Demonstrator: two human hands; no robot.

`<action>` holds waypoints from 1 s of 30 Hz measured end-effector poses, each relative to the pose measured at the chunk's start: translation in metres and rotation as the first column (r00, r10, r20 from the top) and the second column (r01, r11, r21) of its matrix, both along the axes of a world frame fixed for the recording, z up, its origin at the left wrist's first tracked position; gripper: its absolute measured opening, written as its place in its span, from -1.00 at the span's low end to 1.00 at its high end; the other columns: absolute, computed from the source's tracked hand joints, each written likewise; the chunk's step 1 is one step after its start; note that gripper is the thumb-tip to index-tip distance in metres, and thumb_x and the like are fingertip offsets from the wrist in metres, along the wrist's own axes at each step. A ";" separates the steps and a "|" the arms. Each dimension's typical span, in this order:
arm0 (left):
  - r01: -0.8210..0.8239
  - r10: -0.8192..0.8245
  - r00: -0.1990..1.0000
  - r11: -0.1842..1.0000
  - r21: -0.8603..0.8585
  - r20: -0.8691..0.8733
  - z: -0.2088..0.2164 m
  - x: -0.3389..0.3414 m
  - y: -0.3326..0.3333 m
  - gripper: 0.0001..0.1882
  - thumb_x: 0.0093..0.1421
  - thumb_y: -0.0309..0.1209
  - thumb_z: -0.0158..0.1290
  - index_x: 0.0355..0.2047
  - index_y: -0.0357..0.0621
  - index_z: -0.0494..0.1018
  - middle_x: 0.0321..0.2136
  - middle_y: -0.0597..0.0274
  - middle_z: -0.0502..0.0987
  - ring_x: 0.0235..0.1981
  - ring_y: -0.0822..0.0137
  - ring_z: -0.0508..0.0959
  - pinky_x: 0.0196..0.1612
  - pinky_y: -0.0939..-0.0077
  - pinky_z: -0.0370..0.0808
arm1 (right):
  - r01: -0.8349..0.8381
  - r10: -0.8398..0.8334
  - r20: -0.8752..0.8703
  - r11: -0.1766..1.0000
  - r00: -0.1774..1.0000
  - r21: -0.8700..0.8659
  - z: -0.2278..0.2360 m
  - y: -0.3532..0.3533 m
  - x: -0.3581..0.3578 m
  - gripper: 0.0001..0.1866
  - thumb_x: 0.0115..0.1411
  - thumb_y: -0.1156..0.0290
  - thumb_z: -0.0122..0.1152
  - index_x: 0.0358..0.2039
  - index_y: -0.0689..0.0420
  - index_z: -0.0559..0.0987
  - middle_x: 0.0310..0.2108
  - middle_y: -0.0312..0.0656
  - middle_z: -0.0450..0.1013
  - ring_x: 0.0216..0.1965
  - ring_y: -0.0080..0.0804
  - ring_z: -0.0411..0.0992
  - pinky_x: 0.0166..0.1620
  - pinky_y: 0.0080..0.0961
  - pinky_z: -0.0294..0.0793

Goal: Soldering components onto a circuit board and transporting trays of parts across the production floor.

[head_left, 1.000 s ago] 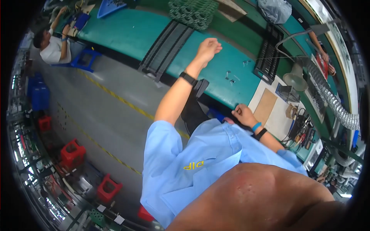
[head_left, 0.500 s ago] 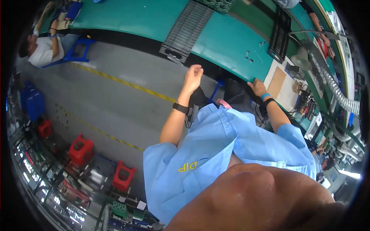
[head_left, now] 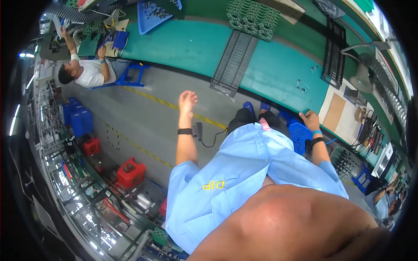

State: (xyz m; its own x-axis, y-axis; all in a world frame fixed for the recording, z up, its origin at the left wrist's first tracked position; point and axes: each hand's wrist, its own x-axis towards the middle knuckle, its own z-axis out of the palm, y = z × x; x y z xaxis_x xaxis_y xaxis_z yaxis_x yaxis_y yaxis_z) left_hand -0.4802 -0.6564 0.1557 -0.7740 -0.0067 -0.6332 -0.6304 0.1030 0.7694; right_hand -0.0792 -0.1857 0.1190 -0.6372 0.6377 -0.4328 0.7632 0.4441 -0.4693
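My left hand [head_left: 187,103] is held out over the grey floor, left of the workbench's front edge, with its fingers loosely apart and nothing in them. My right hand [head_left: 310,120] rests at the front edge of the green bench top [head_left: 278,82], fingers stretched out and holding nothing. Between the hands, a dark grey slotted rack [head_left: 235,61] lies across the bench, its near end sticking out past the edge. Some small loose metal-legged parts [head_left: 301,85] lie on the mat beyond my right hand. A tan board [head_left: 334,112] lies on a white sheet beside it.
Under the bench edge stands a blue stool [head_left: 299,135]. A second black rack [head_left: 334,54], green lattice-like panels [head_left: 252,19] and a blue tray of small parts [head_left: 152,16] are farther back. A seated co-worker [head_left: 89,71] is at far left. Red stools [head_left: 130,172] stand behind, left.
My body has straightened back from the bench, showing more floor and my feet. My left hand has swung left, away from the rack. My right hand stays at the bench edge.
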 end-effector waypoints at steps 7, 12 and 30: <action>-0.133 0.146 0.987 0.977 0.167 -0.073 0.000 -0.163 -0.008 -0.55 0.39 -0.27 0.12 0.19 -0.12 0.29 0.02 0.07 0.54 -0.02 0.14 0.60 0.01 0.20 0.59 | -0.021 0.065 -0.237 0.983 0.969 0.183 0.010 -0.081 -0.070 -0.44 0.15 0.15 0.46 0.04 0.23 0.52 -0.01 0.14 0.46 0.03 0.11 0.43 0.12 -0.09 0.42; -0.130 0.149 0.986 0.969 0.210 -0.075 -0.032 -0.292 -0.009 -0.50 0.41 -0.24 0.09 0.25 -0.14 0.25 0.13 0.02 0.47 0.09 0.09 0.54 0.10 0.08 0.53 | -0.086 0.169 -0.196 0.925 0.966 0.371 -0.001 -0.110 -0.138 -0.30 0.17 0.20 0.43 0.26 0.18 0.39 0.27 0.24 0.23 0.28 0.26 0.21 0.33 0.00 0.21; -0.299 0.249 0.954 0.786 0.542 0.164 -0.114 -0.554 0.067 -0.42 0.48 -0.20 -0.02 0.35 -0.24 0.14 0.33 0.03 0.25 0.32 0.01 0.32 0.39 -0.14 0.23 | 0.029 -0.111 0.568 0.988 0.816 0.153 -0.052 -0.076 -0.149 0.05 0.33 -0.20 0.11 0.54 0.09 -0.21 0.45 0.53 -0.30 0.45 0.50 -0.16 0.46 0.14 -0.05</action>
